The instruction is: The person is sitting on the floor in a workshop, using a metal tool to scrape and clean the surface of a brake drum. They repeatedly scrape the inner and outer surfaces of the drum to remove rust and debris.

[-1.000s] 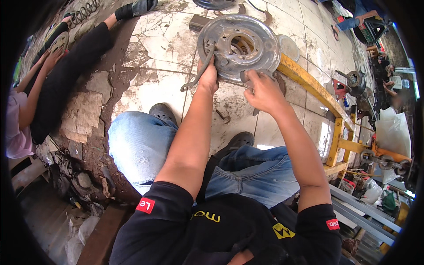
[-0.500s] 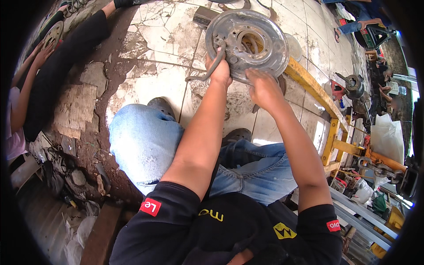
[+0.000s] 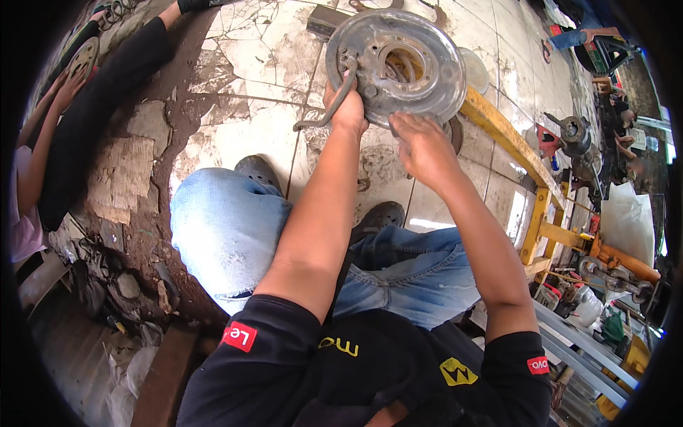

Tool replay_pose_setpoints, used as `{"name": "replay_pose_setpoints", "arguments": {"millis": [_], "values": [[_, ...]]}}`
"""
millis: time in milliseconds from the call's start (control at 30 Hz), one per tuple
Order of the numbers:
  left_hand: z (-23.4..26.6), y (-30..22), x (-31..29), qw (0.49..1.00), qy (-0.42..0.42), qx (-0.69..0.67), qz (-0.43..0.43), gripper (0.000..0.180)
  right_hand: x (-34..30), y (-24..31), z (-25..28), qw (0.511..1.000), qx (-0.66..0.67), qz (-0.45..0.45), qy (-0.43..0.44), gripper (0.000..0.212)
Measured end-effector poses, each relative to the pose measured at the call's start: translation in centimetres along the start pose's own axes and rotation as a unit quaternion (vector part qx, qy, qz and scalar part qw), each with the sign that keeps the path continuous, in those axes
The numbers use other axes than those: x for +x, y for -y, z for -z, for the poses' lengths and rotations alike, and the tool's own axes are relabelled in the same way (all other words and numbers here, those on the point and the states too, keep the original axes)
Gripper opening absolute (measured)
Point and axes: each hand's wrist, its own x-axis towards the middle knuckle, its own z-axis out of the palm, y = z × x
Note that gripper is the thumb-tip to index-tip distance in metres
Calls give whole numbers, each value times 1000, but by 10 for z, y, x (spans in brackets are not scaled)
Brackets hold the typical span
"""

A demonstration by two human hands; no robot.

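Note:
A round, dirty dark metal brake backing plate (image 3: 434,92), with a ringed centre hole and small bolt holes, is held up and tilted over the tiles. My left hand (image 3: 347,110) is closed on its lower-left edge; some fingers are hidden behind it. From the plate's left side a bent dark hose (image 3: 340,95) passes over that hand, its free end hanging to the left. My right hand (image 3: 427,146) lies with stretched fingers against the lower rim, not wrapped around it.
A yellow metal frame (image 3: 509,146) runs from behind the plate to the right. A dark metal block (image 3: 324,21) lies beyond it. Another person's hands (image 3: 65,92) hold a round part at far left. Silver rails (image 3: 583,356) and cluttered tools lie at right.
The plate, with my left hand and the hose, has shifted slightly left and up. My right hand has slid a little left along the lower rim, its fingers now straighter.

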Motion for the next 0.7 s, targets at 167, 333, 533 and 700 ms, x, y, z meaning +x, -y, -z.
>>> {"name": "replay_pose_setpoints", "arguments": {"millis": [167,333,533,700], "values": [[-2,-1,-2,1000,1,12,-12,26,6,2,-1,1000,-20,-20,13,44],[-3,-4,-1,1000,1,20,2,27,9,-3,-3,998,-19,-38,37,46],[7,-4,6,998,53,2,39,29,-6,3,-8,998,47,21,-28,47],[17,2,13,966,161,-35,198,42,-1,-9,-22,997,3,6,-77,46]]}}
